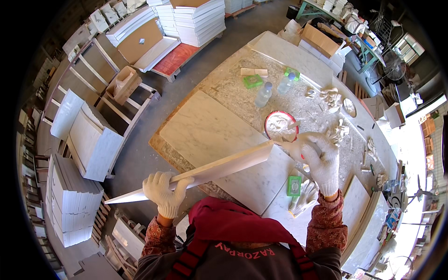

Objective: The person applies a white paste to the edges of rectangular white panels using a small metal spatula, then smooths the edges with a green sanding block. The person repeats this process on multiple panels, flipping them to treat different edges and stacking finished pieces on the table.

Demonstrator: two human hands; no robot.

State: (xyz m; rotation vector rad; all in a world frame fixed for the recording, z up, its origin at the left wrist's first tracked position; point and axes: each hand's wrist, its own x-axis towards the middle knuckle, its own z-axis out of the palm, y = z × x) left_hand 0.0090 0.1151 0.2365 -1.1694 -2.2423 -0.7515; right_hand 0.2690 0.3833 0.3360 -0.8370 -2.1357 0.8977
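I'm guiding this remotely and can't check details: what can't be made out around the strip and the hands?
Head view:
- Right hand: what it holds at the strip's end, hidden by the glove.
- Red bowl: white contents, too small to identify.
- Left hand: fingertips hidden behind the strip.

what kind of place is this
Likely a stone workshop: marble slabs cover the bench, cut tiles are stacked on pallets, and gloved hands hold a long strip.

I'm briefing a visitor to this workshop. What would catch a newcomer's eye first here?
A long white stone strip held edge-up across the middle by the gloved left hand, while the gloved right hand works at its far end. Behind it lie a large marble slab and a red bowl of white paste.
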